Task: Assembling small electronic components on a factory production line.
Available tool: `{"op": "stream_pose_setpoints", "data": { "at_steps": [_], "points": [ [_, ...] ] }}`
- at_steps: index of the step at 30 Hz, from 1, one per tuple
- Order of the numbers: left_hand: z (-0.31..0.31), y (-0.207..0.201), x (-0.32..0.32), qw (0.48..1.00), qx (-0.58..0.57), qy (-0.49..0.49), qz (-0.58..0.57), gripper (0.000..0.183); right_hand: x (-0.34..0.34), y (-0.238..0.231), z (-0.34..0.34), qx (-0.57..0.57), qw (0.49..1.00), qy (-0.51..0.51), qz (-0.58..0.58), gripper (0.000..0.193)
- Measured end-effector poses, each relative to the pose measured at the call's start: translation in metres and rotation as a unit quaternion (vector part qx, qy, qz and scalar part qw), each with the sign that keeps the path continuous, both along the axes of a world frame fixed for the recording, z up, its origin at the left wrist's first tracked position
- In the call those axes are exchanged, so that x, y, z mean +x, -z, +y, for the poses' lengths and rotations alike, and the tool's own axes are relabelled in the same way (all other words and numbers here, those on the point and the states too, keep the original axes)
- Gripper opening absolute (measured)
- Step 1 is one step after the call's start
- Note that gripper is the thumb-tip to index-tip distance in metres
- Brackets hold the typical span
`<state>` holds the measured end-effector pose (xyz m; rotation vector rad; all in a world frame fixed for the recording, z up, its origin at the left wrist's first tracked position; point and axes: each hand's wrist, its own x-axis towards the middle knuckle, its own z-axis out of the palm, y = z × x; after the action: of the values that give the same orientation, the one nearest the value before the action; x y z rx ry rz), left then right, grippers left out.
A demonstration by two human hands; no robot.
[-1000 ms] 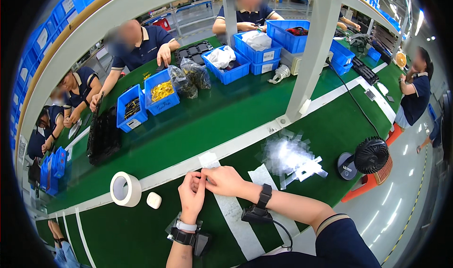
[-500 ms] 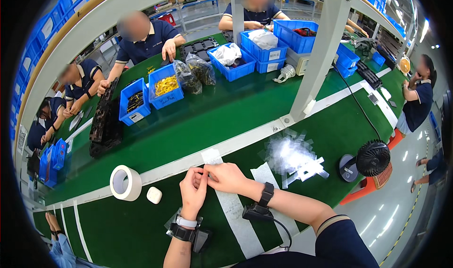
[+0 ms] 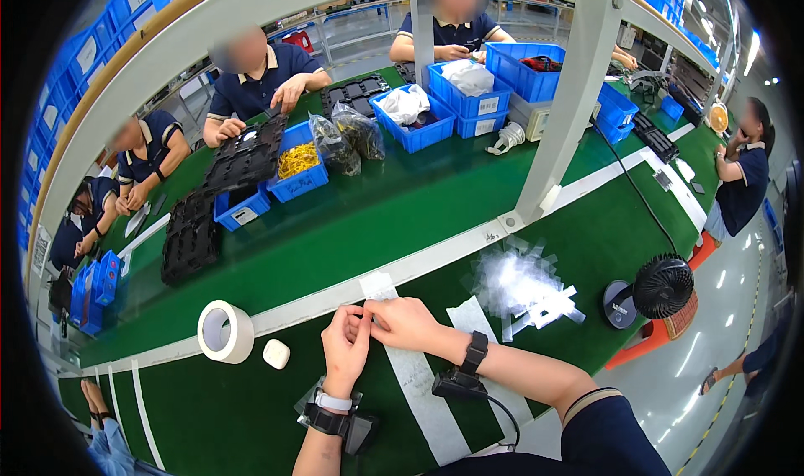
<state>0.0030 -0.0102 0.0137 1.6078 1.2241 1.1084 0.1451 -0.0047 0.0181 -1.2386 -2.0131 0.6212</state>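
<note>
My left hand (image 3: 345, 346) and my right hand (image 3: 405, 322) meet over the green table, fingertips pinched together. Whatever lies between the fingers is too small to make out. Under the right wrist runs a white tape strip (image 3: 416, 390) stuck to the table. Left of my hands stand a roll of white tape (image 3: 241, 335) and a small white rounded case (image 3: 276, 354). On the right lies a heaped pile of clear, shiny film pieces (image 3: 519, 282). Both wrists wear black straps with small devices.
A black desk fan (image 3: 662, 286) stands at the right edge. A white rail (image 3: 301, 306) and a grey post (image 3: 559, 116) separate me from the far side. There, co-workers sit by blue bins (image 3: 416, 133) and black trays (image 3: 191, 240).
My hands stay nearly in place, still pinched together. Across the table, a co-worker's black tray has shifted over a blue bin, while another black tray rests at the left.
</note>
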Motion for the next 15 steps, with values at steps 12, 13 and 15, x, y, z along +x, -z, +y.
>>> {"op": "stream_pose_setpoints", "data": {
  "at_steps": [12, 13, 15],
  "points": [
    [0.0012, -0.0003, -0.0003, 1.0, 0.004, 0.004, -0.004, 0.005, -0.0004, -0.0014, -0.0007, -0.002, 1.0, 0.0, 0.001, 0.012],
    [0.0008, -0.0005, -0.0001, 1.0, 0.004, 0.003, -0.003, 0.005, -0.0002, -0.002, -0.0005, 0.0, 1.0, 0.0, 0.001, 0.012],
    [0.0005, 0.0002, 0.0002, 1.0, 0.001, 0.002, -0.003, 0.005, 0.0002, -0.0024, -0.0003, 0.002, 1.0, 0.0, 0.0, 0.012]
  ]
}}
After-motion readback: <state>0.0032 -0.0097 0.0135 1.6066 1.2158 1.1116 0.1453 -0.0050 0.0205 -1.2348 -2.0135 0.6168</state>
